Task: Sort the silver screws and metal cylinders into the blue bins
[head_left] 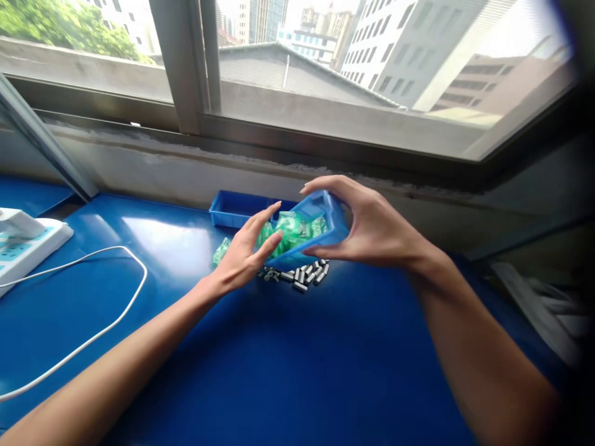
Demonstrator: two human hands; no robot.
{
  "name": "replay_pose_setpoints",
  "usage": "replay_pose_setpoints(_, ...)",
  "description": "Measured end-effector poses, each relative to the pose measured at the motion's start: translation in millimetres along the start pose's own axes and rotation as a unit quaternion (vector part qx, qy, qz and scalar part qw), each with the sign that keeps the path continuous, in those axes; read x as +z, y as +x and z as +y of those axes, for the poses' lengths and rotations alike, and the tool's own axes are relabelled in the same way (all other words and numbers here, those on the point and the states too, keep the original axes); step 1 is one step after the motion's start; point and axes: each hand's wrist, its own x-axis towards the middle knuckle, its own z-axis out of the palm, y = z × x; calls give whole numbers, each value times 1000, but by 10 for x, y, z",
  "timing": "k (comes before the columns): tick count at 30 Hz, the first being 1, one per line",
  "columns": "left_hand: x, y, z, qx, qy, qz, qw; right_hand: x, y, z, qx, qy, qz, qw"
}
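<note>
My right hand grips the right end of a light blue plastic bin, thumb below and fingers over the top. The bin is tilted down to the left, above the table. Inside it lie several green, shiny, crinkled plastic packets. My left hand is at the bin's low left end, fingers apart, beside the packets; whether it touches them I cannot tell. One more green packet lies on the table left of that hand. Under the bin is a loose pile of small black-and-silver cylinders, with tiny metal pieces beside it.
A darker blue bin stands behind my hands against the wall. At the far left is a white power strip with a plug, and a white cable loops over the blue table. A window frame rises behind.
</note>
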Motion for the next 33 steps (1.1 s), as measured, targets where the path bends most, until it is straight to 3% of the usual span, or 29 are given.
replay_pose_setpoints(7,2,-57,-184,3,59,19,998,86,288,-137,-29,-43,-105,993)
replay_pose_setpoints(12,33,-114,-245,-1,155,34,987,65,348,-154,-14,-27,-125,992)
replay_pose_setpoints(17,97,-114,-180,35,218,25,975,-47,284,-77,-20,-51,-141,988)
replay_pose_setpoints(26,299,-28,7,146,300,3,943,-490,-52,41,53,-25,-90,994)
replay_pose_setpoints(30,490,76,94,208,332,-30,920,-650,-306,168,76,-39,-45,995)
replay_pose_setpoints(33,647,157,122,223,332,-84,913,-729,-538,370,92,-84,-9,992)
